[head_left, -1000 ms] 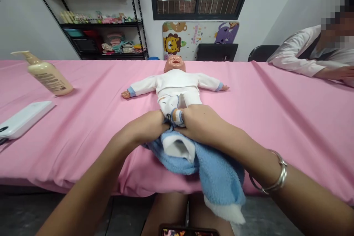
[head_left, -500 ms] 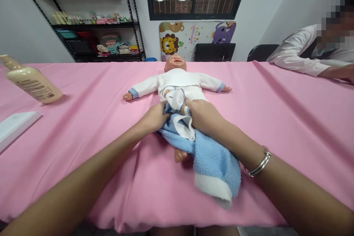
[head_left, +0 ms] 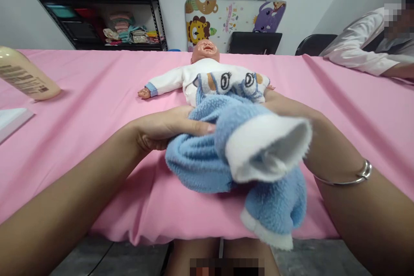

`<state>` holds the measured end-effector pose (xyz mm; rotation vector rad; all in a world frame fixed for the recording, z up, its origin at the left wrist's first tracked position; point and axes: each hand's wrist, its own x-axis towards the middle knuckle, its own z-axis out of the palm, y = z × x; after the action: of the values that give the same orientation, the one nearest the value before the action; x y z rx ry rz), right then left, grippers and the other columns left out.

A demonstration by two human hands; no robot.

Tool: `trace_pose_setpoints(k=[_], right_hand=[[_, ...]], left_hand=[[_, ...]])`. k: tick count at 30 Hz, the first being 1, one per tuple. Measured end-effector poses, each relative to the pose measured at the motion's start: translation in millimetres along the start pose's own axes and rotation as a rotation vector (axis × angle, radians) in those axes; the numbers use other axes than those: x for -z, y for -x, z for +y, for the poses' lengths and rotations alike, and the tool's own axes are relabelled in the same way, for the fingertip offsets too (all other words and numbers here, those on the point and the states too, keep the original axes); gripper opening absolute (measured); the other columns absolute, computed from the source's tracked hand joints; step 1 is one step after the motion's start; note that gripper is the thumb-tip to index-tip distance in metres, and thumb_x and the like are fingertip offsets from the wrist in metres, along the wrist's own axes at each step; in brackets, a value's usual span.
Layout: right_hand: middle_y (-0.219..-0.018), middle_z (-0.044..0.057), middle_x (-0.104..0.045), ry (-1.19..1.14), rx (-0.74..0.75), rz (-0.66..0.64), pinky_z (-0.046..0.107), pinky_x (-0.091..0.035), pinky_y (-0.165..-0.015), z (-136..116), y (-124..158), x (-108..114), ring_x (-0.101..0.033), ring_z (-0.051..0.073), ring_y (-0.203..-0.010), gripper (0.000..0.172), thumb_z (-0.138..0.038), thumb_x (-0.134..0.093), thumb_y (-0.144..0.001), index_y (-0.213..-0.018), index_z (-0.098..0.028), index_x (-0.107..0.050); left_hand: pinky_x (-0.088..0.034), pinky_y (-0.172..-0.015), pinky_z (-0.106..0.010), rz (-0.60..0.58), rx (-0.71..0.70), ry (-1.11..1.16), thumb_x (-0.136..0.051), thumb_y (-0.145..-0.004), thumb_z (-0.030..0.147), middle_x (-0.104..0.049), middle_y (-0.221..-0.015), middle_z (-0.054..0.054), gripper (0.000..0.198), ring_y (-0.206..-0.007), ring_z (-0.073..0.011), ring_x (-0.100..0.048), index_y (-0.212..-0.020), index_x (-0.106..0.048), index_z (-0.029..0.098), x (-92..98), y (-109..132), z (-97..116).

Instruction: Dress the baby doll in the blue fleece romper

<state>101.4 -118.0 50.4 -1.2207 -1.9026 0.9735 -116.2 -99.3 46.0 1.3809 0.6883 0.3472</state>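
A baby doll (head_left: 205, 51) in a white top lies on its back on the pink tablecloth (head_left: 97, 95), arms out. A fluffy blue garment with white cuffs (head_left: 239, 146) is bunched over its legs and lower body, lifted towards me. My left hand (head_left: 161, 127) grips the garment's left side, fingers closed on the fabric. My right hand (head_left: 284, 105) is mostly hidden behind the garment on the right and holds it up; a silver bangle (head_left: 349, 177) is on that wrist.
A cream lotion bottle (head_left: 22, 77) lies at the far left with a white flat object (head_left: 11, 120) in front of it. A person in a pale shirt (head_left: 365, 51) leans on the table at the far right. Black shelves and a chair stand behind.
Both hands have lifted the blue garment up and towards me, so it now covers the doll's legs and belly. The doll's printed trousers are pushed up. The camera has come closer.
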Motion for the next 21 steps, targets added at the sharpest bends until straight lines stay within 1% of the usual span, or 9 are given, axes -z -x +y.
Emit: trace_pose_setpoints(k=[2,3,5,7,8,11,15,18,21], right_hand=[[-0.106,0.005,-0.069,0.065,-0.039,-0.133,0.037,-0.057,-0.081,-5,3,2,-0.065,0.022,-0.09,0.041,-0.025,-0.063,-0.073,-0.112,-0.015,-0.063],[-0.106,0.004,-0.069,0.129,-0.03,-0.185,0.038,-0.056,-0.085,-7,3,2,-0.065,0.023,-0.093,0.039,-0.023,-0.067,-0.071,-0.109,-0.017,-0.064],[-0.104,0.003,-0.068,0.266,0.053,-0.27,0.038,-0.054,-0.091,-9,3,-2,-0.063,0.024,-0.098,0.034,-0.019,-0.069,-0.069,-0.103,-0.019,-0.066],[-0.102,0.002,-0.068,0.328,0.119,-0.341,0.035,-0.053,-0.091,-10,2,-8,-0.062,0.023,-0.099,0.03,-0.017,-0.067,-0.072,-0.101,-0.02,-0.066],[-0.099,0.002,-0.069,0.349,0.125,-0.367,0.034,-0.053,-0.09,-10,2,-12,-0.062,0.022,-0.097,0.028,-0.016,-0.066,-0.073,-0.101,-0.019,-0.066],[-0.09,0.002,-0.069,0.403,0.1,-0.4,0.031,-0.053,-0.084,-12,4,-18,-0.062,0.02,-0.088,0.021,-0.015,-0.064,-0.075,-0.096,-0.018,-0.066],[-0.089,0.003,-0.069,0.405,0.079,-0.423,0.031,-0.053,-0.084,-13,4,-21,-0.062,0.019,-0.086,0.019,-0.014,-0.063,-0.077,-0.095,-0.017,-0.066],[-0.101,0.003,-0.069,0.297,0.118,-0.439,0.032,-0.052,-0.092,-10,0,-19,-0.063,0.019,-0.095,0.023,-0.015,-0.064,-0.079,-0.101,-0.018,-0.066],[-0.117,0.004,-0.066,0.165,0.199,-0.379,0.035,-0.047,-0.103,-3,-4,-17,-0.059,0.02,-0.111,0.031,-0.02,-0.066,-0.08,-0.111,-0.019,-0.065]], left_hand=[[-0.056,-0.086,-0.035,-0.102,0.097,-0.062,-0.08,-0.06,0.025,-0.074,-0.09,-0.001,0.046,-0.091,-0.0248,-0.068,-0.104,-0.07,0.021,-2.8,6,4],[-0.057,-0.083,-0.035,-0.128,0.162,-0.116,-0.083,-0.056,0.026,-0.074,-0.087,0.0,0.048,-0.089,-0.0252,-0.068,-0.102,-0.07,0.022,-2.9,8,5],[-0.058,-0.077,-0.035,-0.141,0.269,-0.245,-0.086,-0.049,0.027,-0.073,-0.08,0.0,0.049,-0.085,-0.0265,-0.067,-0.096,-0.071,0.022,-1.1,9,5],[-0.057,-0.074,-0.034,-0.146,0.317,-0.357,-0.086,-0.047,0.03,-0.072,-0.076,0.0,0.045,-0.083,-0.0271,-0.066,-0.089,-0.071,0.022,2.0,8,2],[-0.057,-0.072,-0.033,-0.148,0.325,-0.403,-0.086,-0.048,0.031,-0.071,-0.074,0.0,0.042,-0.082,-0.027,-0.066,-0.086,-0.071,0.021,3.6,6,0],[-0.055,-0.068,-0.03,-0.137,0.324,-0.508,-0.083,-0.05,0.032,-0.067,-0.067,0.0,0.032,-0.074,-0.0245,-0.064,-0.078,-0.07,0.021,7.5,2,-6],[-0.054,-0.065,-0.029,-0.115,0.317,-0.554,-0.08,-0.053,0.03,-0.064,-0.06,0.002,0.024,-0.067,-0.0218,-0.063,-0.072,-0.069,0.02,9.9,-1,-9],[-0.056,-0.069,-0.031,-0.116,0.319,-0.502,-0.081,-0.053,0.028,-0.066,-0.064,0.001,0.026,-0.071,-0.0232,-0.064,-0.076,-0.07,0.019,11.2,-1,-6],[-0.056,-0.078,-0.032,-0.11,0.276,-0.425,-0.081,-0.056,0.027,-0.072,-0.077,0.0,0.034,-0.084,-0.0249,-0.067,-0.088,-0.071,0.02,14.3,0,-3]])
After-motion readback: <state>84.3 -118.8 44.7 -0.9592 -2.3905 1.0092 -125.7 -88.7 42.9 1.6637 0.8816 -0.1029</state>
